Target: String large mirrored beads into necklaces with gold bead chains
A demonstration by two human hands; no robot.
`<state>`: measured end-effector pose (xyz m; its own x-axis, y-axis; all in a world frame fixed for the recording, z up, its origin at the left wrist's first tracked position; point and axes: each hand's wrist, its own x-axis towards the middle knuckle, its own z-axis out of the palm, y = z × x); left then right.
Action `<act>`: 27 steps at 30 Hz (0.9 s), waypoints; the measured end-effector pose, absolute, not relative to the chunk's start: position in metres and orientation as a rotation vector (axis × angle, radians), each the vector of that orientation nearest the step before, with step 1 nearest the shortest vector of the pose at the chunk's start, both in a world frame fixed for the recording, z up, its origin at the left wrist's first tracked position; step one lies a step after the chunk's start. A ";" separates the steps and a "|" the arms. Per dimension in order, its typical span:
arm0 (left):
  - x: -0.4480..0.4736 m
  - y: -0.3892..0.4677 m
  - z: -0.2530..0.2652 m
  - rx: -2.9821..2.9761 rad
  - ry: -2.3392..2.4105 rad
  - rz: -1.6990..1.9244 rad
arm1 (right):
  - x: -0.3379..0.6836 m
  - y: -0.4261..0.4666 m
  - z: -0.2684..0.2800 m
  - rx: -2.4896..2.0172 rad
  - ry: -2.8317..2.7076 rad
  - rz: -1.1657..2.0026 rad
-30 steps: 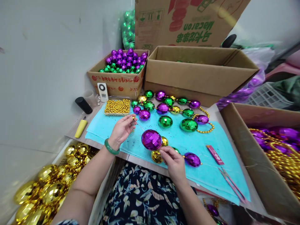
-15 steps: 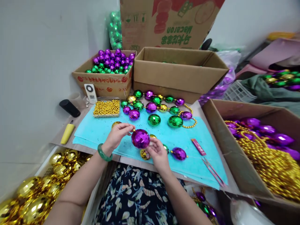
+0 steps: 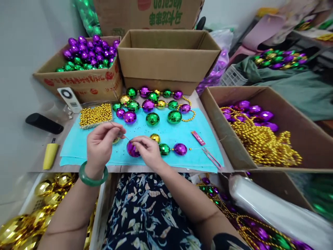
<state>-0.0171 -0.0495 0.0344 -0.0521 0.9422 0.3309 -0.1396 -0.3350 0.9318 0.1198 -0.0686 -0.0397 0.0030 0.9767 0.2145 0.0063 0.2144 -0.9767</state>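
Note:
My left hand [image 3: 101,142], a green bangle at its wrist, is closed in a pinch on a thin thread [image 3: 127,138]; a needle-like tip seems to stick out above its fingers. My right hand [image 3: 147,150] pinches the same thread close to a big purple faceted bead [image 3: 133,149], partly hiding it. Right of that hand lie a gold bead [image 3: 155,138], a green bead [image 3: 164,149] and a purple bead [image 3: 180,149], with a tiny gold bead [image 3: 190,149] at the end. Another gold bead shows partly behind my left fingers.
A tray of small gold beads [image 3: 95,115] stands at left. Finished-looking strands [image 3: 148,105] and loose green beads [image 3: 152,119] lie on the blue cloth [image 3: 203,119]. Pink snips [image 3: 212,158] lie at right. Cardboard boxes [image 3: 169,64] stand behind; another box [image 3: 215,128] is right.
The purple bead has left my fingers' grasp and now rests low by my right hand. My left hand has drawn away to the left with the thread. The whole view has shifted.

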 end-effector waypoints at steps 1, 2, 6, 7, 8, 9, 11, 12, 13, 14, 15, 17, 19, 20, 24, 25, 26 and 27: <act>-0.018 -0.051 0.036 1.307 0.925 1.584 | 0.118 -0.068 -0.042 -1.062 -1.316 1.050; -0.020 -0.052 0.036 1.289 0.916 1.613 | 0.117 -0.068 -0.044 -1.072 -1.331 1.072; -0.026 -0.055 0.023 1.269 0.985 1.547 | 0.114 -0.068 -0.058 -1.110 -1.364 1.147; -0.026 -0.056 0.017 1.301 1.043 1.470 | 0.114 -0.068 -0.060 -1.131 -1.345 1.134; -0.024 -0.057 0.010 1.353 1.106 1.375 | 0.113 -0.067 -0.061 -1.156 -1.332 1.102; -0.023 -0.059 0.002 1.414 1.163 1.283 | 0.113 -0.066 -0.061 -1.183 -1.341 1.055; -0.018 -0.063 -0.012 1.529 1.237 1.160 | 0.114 -0.064 -0.058 -1.228 -1.458 0.933; -0.016 -0.065 -0.019 1.553 1.256 1.151 | 0.116 -0.063 -0.054 -1.240 -1.553 0.869; -0.014 -0.066 -0.025 1.531 1.264 1.174 | 0.119 -0.063 -0.051 -1.244 -1.653 0.809; -0.012 -0.066 -0.029 1.459 1.262 1.214 | 0.123 -0.064 -0.047 -1.245 -1.741 0.753; -0.010 -0.066 -0.033 1.350 1.252 1.256 | 0.128 -0.066 -0.044 -1.247 -1.806 0.703; -0.007 -0.064 -0.039 1.097 1.203 1.326 | 0.141 -0.071 -0.040 -1.298 -1.816 0.610; -0.002 -0.061 -0.043 0.897 1.151 1.361 | 0.154 -0.077 -0.043 -1.396 -1.704 0.579; 0.001 -0.059 -0.045 0.831 1.132 1.366 | 0.159 -0.080 -0.047 -1.436 -1.638 0.611; 0.018 -0.050 -0.049 0.682 1.074 1.347 | 0.162 -0.084 -0.067 -1.394 -1.546 0.798; 0.021 -0.048 -0.049 0.678 1.069 1.348 | 0.160 -0.084 -0.071 -1.344 -1.556 0.803; 0.024 -0.046 -0.048 0.686 1.074 1.345 | 0.157 -0.083 -0.073 -1.292 -1.565 0.799; 0.026 -0.044 -0.048 0.704 1.086 1.333 | 0.155 -0.082 -0.074 -1.247 -1.561 0.794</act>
<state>0.0265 -0.0439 -0.0480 -0.0986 0.9724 -0.2116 -0.4041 0.1553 0.9015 0.1545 -0.0816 -0.0738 -0.0266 0.9606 0.2765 0.3424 0.2687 -0.9003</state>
